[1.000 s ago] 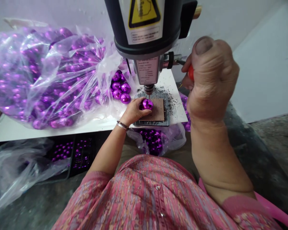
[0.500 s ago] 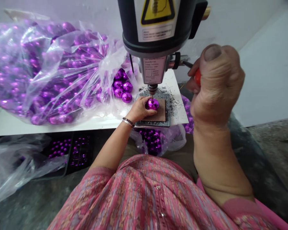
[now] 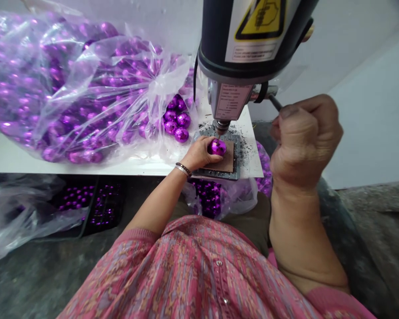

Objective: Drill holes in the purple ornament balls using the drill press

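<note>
My left hand (image 3: 201, 153) grips a shiny purple mirror ball (image 3: 218, 148) between thumb and fingers, holding it on a brown board (image 3: 224, 163) over the grey metal base (image 3: 238, 165). Directly above the ball is the chuck (image 3: 222, 126) of a drill press (image 3: 242, 48); its thin bit reaches down to the ball's top. Whether the bit has entered the ball, I cannot tell. My right hand (image 3: 304, 141) is wrapped in a fist round the end of the press's feed lever (image 3: 275, 103), whose knob is hidden in the fingers.
A large clear plastic bag (image 3: 86, 97) of purple balls covers the table's left side, several loose balls (image 3: 177, 118) at its mouth. Dark shavings lie around the base. Below the white table (image 3: 139, 170) are a dark crate (image 3: 86, 221) and another bag (image 3: 208, 197) with purple balls.
My right hand has moved down with the lever, which now slopes more steeply. The view has shifted and tilted slightly. My left hand keeps hold of the ball under the bit.
</note>
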Available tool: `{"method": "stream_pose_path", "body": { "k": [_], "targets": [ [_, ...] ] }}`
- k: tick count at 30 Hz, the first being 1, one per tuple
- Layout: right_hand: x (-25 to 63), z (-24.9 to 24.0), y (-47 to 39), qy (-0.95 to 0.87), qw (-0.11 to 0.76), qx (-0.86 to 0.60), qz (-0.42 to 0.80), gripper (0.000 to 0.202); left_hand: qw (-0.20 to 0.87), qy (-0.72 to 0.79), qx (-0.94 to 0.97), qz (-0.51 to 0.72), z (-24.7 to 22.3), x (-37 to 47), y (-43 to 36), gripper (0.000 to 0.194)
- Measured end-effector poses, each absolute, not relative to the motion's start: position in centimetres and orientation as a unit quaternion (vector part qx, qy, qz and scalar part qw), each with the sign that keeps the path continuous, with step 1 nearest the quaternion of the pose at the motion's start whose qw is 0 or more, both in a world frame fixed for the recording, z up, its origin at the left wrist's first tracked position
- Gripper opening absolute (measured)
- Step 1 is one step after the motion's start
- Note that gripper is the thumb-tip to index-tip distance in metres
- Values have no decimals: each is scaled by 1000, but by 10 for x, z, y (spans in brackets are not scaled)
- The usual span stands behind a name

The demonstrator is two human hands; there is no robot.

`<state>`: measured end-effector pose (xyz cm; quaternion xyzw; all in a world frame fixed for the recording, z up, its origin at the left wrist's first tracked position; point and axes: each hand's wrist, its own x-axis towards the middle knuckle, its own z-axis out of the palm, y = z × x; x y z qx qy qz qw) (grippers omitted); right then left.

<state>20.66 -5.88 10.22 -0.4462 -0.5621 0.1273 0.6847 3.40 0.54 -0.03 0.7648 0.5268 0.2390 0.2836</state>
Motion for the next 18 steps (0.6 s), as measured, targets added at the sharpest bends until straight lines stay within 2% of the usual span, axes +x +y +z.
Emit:
{"method": "stream_pose_path", "body": {
  "k": [5, 12, 18],
  "targets": [
    [208, 97, -60, -570, 676, -458, 96, 32, 286, 533, 760, 237, -1, 34, 4, 67],
    [212, 80, -56, -572, 675, -460, 72, 45, 285, 536, 755, 249, -2, 35, 2, 66],
    [209, 69, -53, -557, 689, -461, 46, 42, 272, 541, 753, 259, -6, 37, 1, 64]
  ]
}}
